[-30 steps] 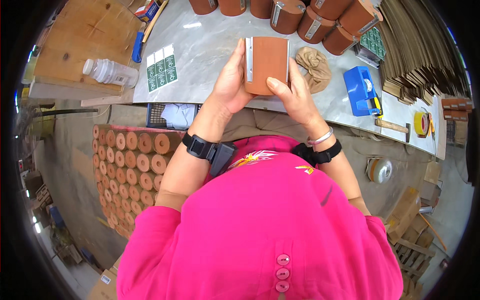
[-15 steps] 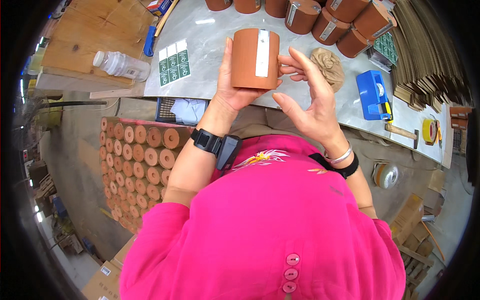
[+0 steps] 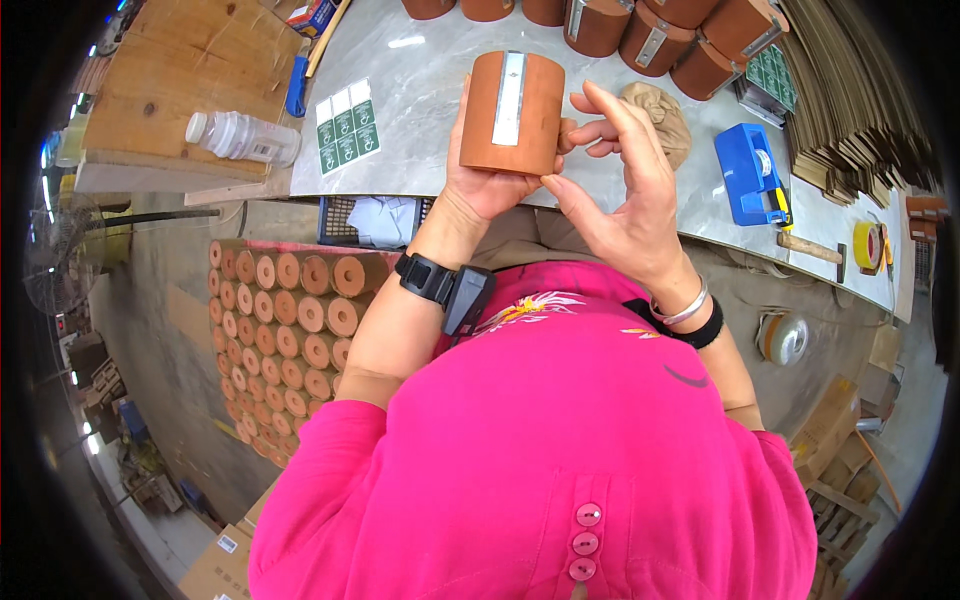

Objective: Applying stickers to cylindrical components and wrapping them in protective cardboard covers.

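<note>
Your left hand [image 3: 482, 190] is cradling a reddish-brown cylinder [image 3: 538, 120] at twelve o'clock in your view (a metal strip [image 3: 510, 100] is running up its face), that grip wrapping its lower side. Your right hand [image 3: 635, 205] is facing it from the cylinder's four o'clock, grip spread, fingers bending; contact is staying unclear.
</note>
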{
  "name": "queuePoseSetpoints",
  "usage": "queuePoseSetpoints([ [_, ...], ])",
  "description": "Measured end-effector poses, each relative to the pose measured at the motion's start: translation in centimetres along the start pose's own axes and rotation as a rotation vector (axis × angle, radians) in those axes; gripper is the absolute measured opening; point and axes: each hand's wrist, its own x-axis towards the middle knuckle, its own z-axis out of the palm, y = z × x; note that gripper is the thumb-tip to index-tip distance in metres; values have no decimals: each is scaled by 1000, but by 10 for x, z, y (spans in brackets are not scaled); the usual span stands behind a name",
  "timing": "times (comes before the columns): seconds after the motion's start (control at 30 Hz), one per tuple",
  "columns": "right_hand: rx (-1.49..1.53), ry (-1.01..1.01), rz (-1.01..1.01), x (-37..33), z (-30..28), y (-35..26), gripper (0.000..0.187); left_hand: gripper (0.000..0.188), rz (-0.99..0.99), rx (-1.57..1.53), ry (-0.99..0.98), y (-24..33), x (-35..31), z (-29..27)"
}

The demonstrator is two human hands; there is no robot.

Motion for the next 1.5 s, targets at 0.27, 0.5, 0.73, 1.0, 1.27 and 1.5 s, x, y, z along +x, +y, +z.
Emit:
queuePoseSetpoints([
  [0.27,-169,-57,37,1,-1,17,79,77,320,892,395,-16,14,41],
  [0.5,-132,-68,234,7,3,47,86,84,324,895,374,-15,3,55],
  [0.73,35,-62,411,4,-1,55,75,80,355,1020,375,-18,-4,59],
  [1.0,513,-51,435,-8,10,51,80,76,151,637,357,-9,3,28],
  [1.27,143,-142,345,-7,-2,66,76,59,199,644,254,-10,1,36],
  [1.5,87,-169,308,-2,3,58,79,68,378,712,435,-14,-5,40],
])
